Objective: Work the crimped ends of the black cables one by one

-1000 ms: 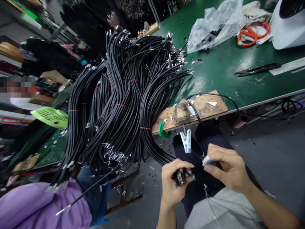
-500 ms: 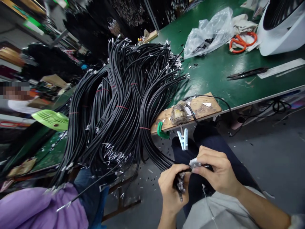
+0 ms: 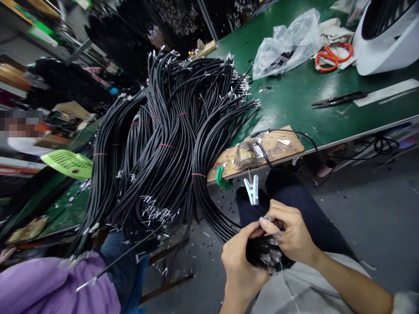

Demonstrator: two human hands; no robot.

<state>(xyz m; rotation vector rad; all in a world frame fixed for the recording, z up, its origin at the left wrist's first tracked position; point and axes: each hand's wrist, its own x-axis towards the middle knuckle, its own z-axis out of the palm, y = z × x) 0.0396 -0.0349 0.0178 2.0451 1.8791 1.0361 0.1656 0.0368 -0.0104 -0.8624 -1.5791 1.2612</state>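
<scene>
My left hand (image 3: 244, 259) is closed around the lower end of a bundle of black cables (image 3: 216, 218) that hangs off the table edge. Silvery stripped ends (image 3: 271, 257) of that bundle stick out past its palm. Close against it, my right hand (image 3: 291, 233) is pinched at a cable end by the left thumb and fingertips; the pinched tip is mostly hidden by the fingers. Just above both hands, a light blue clothespin (image 3: 252, 190) is fixed on the shaft of a small motor (image 3: 246, 155), which is mounted on a wooden board (image 3: 281, 141).
A large heap of black cables (image 3: 176, 131) covers the table's left part. On the green table (image 3: 288, 96) lie orange-handled scissors (image 3: 332, 59), a plastic bag (image 3: 288, 41) and dark tweezers-like pliers (image 3: 340, 99). A green clamp (image 3: 223, 178) grips the board. A person in a purple sleeve (image 3: 59, 283) sits at left.
My left hand has turned and shifted right, bringing the bundle's ends under my right hand. My right hand has moved slightly left, its fingers now touching the left fingertips.
</scene>
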